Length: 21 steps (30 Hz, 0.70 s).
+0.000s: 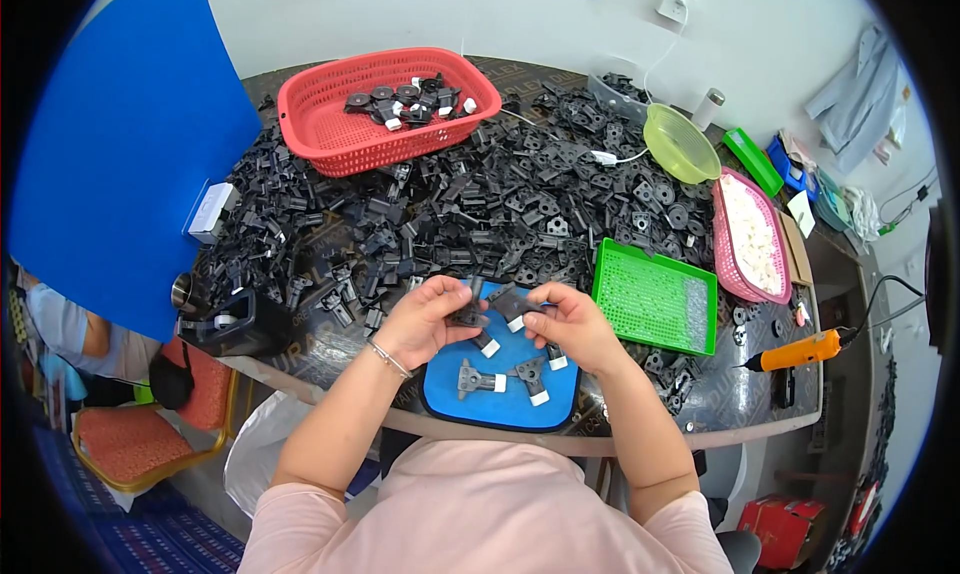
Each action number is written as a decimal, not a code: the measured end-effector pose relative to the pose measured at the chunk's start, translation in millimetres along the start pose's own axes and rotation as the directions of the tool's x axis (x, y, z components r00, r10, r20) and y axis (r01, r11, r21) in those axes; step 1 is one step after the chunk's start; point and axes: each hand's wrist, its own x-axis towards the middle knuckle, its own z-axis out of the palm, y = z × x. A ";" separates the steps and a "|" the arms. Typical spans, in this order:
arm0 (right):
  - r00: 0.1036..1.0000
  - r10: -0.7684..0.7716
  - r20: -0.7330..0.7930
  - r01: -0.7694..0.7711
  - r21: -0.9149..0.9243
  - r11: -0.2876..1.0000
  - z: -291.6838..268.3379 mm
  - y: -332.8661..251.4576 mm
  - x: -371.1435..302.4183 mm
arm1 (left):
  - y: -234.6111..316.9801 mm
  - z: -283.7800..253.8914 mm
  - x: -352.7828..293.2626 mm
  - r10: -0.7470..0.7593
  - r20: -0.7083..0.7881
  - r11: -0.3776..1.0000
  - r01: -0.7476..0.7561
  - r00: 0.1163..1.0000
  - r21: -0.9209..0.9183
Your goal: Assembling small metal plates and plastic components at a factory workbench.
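Left hand (424, 320) is pinching a black plastic part (466, 316), right hand (578, 326) holding a white-tipped black bracket (510, 305), above the near blue mat (466, 408); both are looking light, stiff, best gripped by their edges.

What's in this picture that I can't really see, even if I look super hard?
All in the head view:
- Black part in the left hand: fingers cover some of it.
- Tabletop under the heap of black plastic parts: buried.
- Other person: mostly hidden by the blue board.
- White pieces in the pink basket: too small to tell their shapes.
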 end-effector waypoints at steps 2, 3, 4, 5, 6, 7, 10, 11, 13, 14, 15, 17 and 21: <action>0.997 0.027 0.066 -0.017 -0.151 0.988 0.0 -0.4 -1.8 | -2.9 5.3 -0.8 0.032 0.115 0.999 -0.035 0.993 0.027; 0.996 0.060 0.064 -0.048 -0.181 0.982 3.6 -5.4 -2.9 | -5.0 5.4 -1.7 0.048 0.137 0.997 -0.056 0.989 0.059; 0.996 0.063 0.065 -0.050 -0.181 0.982 6.5 -9.9 -4.3 | -5.3 6.4 -2.0 0.047 0.136 0.997 -0.055 0.990 0.057; 0.999 0.036 0.026 -0.031 -0.147 0.989 9.0 -13.8 -5.6 | -5.0 7.9 -2.6 0.055 0.159 0.980 -0.084 0.986 0.180; 1.000 0.009 -0.014 -0.010 -0.114 0.993 9.9 -15.8 -6.0 | -4.5 9.8 -3.9 0.059 0.183 0.947 -0.113 0.981 0.300; 1.000 0.011 -0.014 -0.012 -0.113 0.994 7.7 -14.9 -4.4 | -4.2 11.8 -6.3 0.058 0.182 0.948 -0.111 0.982 0.299; 0.999 0.025 -0.042 -0.028 -0.075 0.997 1.3 -12.1 -0.6 | -2.5 17.2 -13.6 0.101 0.222 0.897 -0.185 0.970 0.401; 0.999 0.026 -0.038 -0.028 -0.060 0.998 1.8 -12.2 -0.3 | -1.5 17.8 -15.2 0.070 0.240 0.911 -0.160 0.968 0.379; 0.999 0.028 -0.034 -0.030 -0.044 0.999 2.9 -11.2 0.1 | -1.5 18.1 -17.3 0.039 0.258 0.925 -0.133 0.965 0.356; 0.999 0.012 -0.046 -0.013 -0.037 0.999 3.7 -10.1 0.5 | -2.5 18.1 -18.5 0.027 0.252 0.964 -0.091 0.967 0.249; 0.998 -0.005 -0.059 0.004 -0.029 1.000 4.4 -9.3 0.8 | -3.6 18.1 -19.1 0.013 0.247 0.989 -0.049 0.969 0.139; 0.997 -0.018 -0.079 0.016 -0.027 1.000 6.0 -9.5 1.0 | -6.1 17.7 -19.5 0.003 0.256 0.997 -0.023 0.967 0.076; 0.995 -0.035 -0.097 0.036 0.009 0.999 11.7 -11.1 0.2 | -8.5 20.5 -20.3 -0.010 0.233 1.000 0.012 0.972 -0.007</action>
